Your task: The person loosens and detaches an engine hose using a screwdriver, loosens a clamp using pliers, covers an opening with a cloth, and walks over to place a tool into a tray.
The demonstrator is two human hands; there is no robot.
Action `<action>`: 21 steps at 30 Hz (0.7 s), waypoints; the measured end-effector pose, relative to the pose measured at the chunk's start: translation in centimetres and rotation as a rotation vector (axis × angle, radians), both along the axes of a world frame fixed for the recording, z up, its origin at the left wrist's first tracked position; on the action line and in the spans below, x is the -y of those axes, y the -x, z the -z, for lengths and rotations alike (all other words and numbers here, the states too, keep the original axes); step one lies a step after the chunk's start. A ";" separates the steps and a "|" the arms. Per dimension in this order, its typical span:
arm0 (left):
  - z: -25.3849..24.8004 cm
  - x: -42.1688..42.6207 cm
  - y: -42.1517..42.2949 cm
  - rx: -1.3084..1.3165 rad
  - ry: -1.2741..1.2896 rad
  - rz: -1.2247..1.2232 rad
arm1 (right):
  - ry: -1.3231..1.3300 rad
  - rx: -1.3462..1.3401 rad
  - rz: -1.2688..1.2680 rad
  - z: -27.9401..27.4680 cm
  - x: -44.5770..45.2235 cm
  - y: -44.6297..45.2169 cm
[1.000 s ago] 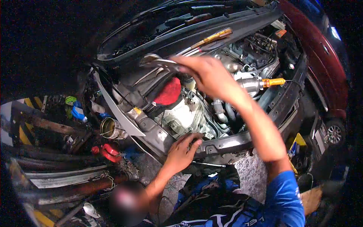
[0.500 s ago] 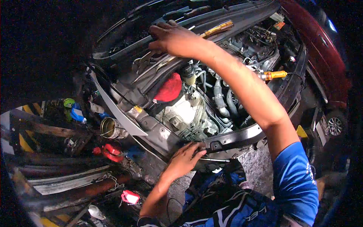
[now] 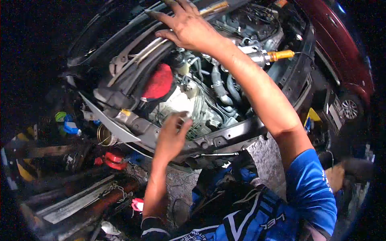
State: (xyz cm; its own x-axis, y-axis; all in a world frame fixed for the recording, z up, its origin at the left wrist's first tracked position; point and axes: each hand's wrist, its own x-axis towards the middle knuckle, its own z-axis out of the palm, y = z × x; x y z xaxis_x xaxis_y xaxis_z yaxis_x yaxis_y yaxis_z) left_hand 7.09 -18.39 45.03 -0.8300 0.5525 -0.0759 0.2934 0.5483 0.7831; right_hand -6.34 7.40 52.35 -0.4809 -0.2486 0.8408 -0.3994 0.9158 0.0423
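Observation:
My right hand (image 3: 187,28) reaches across the open engine bay to the windshield base, fingers spread, with nothing visibly gripped. Close to its thumb lie several metal tools, among them a long wrench (image 3: 120,62). An amber-handled screwdriver (image 3: 215,8) lies just past the hand. My left hand (image 3: 173,134) hovers over the front of the engine bay, slightly blurred, its thumb apart from the bent fingers and nothing seen in it. Beyond it are a lit pale engine part (image 3: 175,100) and a red cloth-like thing (image 3: 159,82).
A work lamp (image 3: 277,55) with a yellow handle rests across the engine. The car's front crossmember (image 3: 229,136) runs before me. On the floor at left stand a metal can (image 3: 106,135) and a red object (image 3: 114,160). A dark red car (image 3: 341,44) is at right.
My left hand has lifted off the front crossmember and moved forward over the engine bay. My right hand has spread its fingers over the tools. The view has shifted somewhat.

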 end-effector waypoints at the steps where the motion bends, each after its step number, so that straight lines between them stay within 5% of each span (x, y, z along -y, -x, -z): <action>1: 0.6 -0.2 1.2 -0.066 -0.067 -0.041 | -0.004 0.103 0.014 0.6 -0.6 -0.2; 6: 1.7 -2.3 5.5 -0.107 -0.337 -0.179 | -0.004 0.154 0.037 1.4 -2.1 -1.5; 10: -1.8 -3.2 6.0 -0.372 -0.246 -0.240 | 0.131 0.182 0.163 0.6 -2.0 -3.7; 12: -1.8 -2.3 7.8 -0.728 -0.190 -0.262 | 0.381 -0.003 0.108 0.4 -1.3 -6.8; 17: -3.2 -1.6 9.3 -1.109 -0.126 -0.312 | 0.630 0.270 -0.015 3.1 2.6 -18.3; 21: -4.7 -1.7 10.0 -1.140 -0.203 -0.336 | 0.884 0.601 -0.138 6.9 5.9 -26.2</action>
State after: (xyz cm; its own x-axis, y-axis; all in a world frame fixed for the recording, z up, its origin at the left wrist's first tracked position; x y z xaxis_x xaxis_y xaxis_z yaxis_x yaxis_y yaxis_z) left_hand -2.90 -16.72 49.75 -0.4677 0.2131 0.8578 0.7390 0.6268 0.2472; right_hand 19.82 1.50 45.45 -0.8894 0.2479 0.3842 -0.2360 0.4709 -0.8500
